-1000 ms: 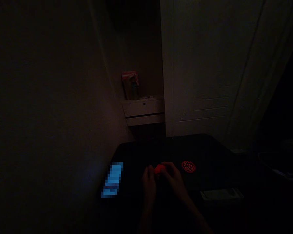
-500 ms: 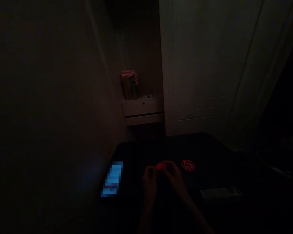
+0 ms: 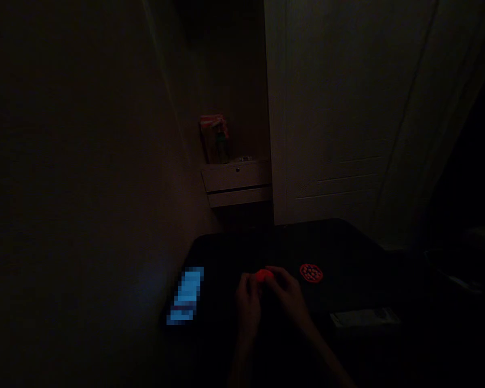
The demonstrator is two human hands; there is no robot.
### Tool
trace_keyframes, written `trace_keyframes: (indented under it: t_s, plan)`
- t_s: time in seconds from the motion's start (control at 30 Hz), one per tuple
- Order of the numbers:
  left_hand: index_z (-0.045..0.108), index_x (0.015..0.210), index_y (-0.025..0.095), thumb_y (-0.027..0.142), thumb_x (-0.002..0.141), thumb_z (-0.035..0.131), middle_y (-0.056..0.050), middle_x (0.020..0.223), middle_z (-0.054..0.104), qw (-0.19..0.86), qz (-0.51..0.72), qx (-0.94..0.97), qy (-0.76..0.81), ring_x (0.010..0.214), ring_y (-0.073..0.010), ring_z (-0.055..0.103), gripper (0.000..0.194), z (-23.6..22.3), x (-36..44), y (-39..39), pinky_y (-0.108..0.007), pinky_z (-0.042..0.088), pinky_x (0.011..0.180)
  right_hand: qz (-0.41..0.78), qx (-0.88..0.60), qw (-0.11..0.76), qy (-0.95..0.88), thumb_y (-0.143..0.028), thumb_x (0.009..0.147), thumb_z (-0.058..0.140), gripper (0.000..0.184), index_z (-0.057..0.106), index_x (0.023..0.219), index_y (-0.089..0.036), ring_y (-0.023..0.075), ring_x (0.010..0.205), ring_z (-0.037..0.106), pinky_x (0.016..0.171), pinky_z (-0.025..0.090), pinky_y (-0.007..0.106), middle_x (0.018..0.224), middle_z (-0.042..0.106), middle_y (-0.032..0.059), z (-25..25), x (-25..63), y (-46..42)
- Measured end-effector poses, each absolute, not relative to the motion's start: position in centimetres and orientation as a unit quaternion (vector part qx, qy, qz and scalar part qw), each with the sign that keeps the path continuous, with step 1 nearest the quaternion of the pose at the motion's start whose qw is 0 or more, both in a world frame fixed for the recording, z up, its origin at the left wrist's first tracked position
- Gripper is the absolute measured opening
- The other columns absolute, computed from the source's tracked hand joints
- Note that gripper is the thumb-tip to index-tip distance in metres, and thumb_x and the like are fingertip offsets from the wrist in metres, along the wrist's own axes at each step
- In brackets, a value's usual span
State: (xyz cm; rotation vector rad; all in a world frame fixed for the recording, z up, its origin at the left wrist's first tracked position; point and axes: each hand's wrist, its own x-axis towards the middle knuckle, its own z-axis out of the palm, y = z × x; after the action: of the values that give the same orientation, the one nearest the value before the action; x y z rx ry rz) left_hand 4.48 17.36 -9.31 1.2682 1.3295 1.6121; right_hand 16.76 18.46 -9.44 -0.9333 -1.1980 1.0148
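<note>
Between my two hands is a small, bright red-orange piece [image 3: 263, 275]; the dark keeps me from telling its kind. My left hand [image 3: 248, 293] pinches it from the left, fingers bent. From the right, my right hand [image 3: 288, 288] grips it between thumb and fingers, partly covering it. To the right of my hands, a round red disc [image 3: 311, 273] with a pattern of pale and dark spots lies on the dark table [image 3: 234, 248].
A lit, blurred blue screen [image 3: 186, 296] lies at the table's left side. Near the front right edge is a pale flat box [image 3: 365, 318]. Behind the table stand a drawer unit [image 3: 242, 179] with a bottle [image 3: 222, 148] on it and a pale cupboard door [image 3: 335, 108].
Both hands stay in nearly the same spot. The fingers have shifted slightly around the red piece, which now looks flatter and wider. The scene is a little darker.
</note>
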Motion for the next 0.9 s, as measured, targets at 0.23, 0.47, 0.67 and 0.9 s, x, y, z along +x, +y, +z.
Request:
trace_keyframes:
  t_s: [0.23, 0.47, 0.67, 0.9]
  plan:
    - [0.06, 0.064, 0.018, 0.085, 0.081, 0.05, 0.0, 0.057, 0.056, 0.367, 0.616, 0.463, 0.521, 0.054, -0.0136, 0.052, 0.07, -9.23, 4.62, 17.49, -0.024, 0.043, 0.052, 0.43, -0.407, 0.63, -0.503, -0.054, 0.083, 0.076, 0.039, 0.076, 0.103, -0.021, 0.0302, 0.097, 0.074, 0.085, 0.058, 0.039, 0.103, 0.08, 0.01, -9.59, 16.62, 18.49]
    - [0.068, 0.07, 0.017, 0.08, 0.079, 0.061, -0.003, 0.062, 0.064, 0.364, 0.622, 0.468, 0.512, 0.055, -0.0144, 0.056, 0.064, -9.1, 4.59, 17.5, -0.024, 0.045, 0.054, 0.41, -0.408, 0.649, -0.494, -0.06, 0.08, 0.077, 0.045, 0.074, 0.103, -0.021, 0.031, 0.098, 0.073, 0.086, 0.058, 0.041, 0.103, 0.079, 0.0106, -9.34, 16.67, 18.46]
    - [0.07, 0.069, 0.017, 0.066, 0.072, 0.077, -0.001, 0.063, 0.065, 0.361, 0.62, 0.467, 0.517, 0.061, -0.0163, 0.06, 0.05, -9.74, 4.22, 17.96, -0.026, 0.047, 0.059, 0.394, -0.42, 0.649, -0.497, -0.057, 0.086, 0.072, 0.042, 0.071, 0.108, -0.022, 0.0302, 0.104, 0.071, 0.093, 0.055, 0.042, 0.109, 0.078, 0.0099, -9.87, 16.68, 18.53]
    - [0.081, 0.078, 0.02, 0.054, 0.073, 0.082, -0.009, 0.097, 0.073, 0.315, 0.666, 0.483, 0.473, 0.095, -0.0257, 0.069, 0.035, -9.79, 3.93, 18.14, -0.038, 0.055, 0.088, 0.38, -0.421, 0.623, -0.539, -0.056, 0.088, 0.071, 0.036, 0.073, 0.1, -0.022, 0.0283, 0.097, 0.072, 0.086, 0.056, 0.039, 0.1, 0.079, 0.0085, -9.78, 16.22, 18.42]
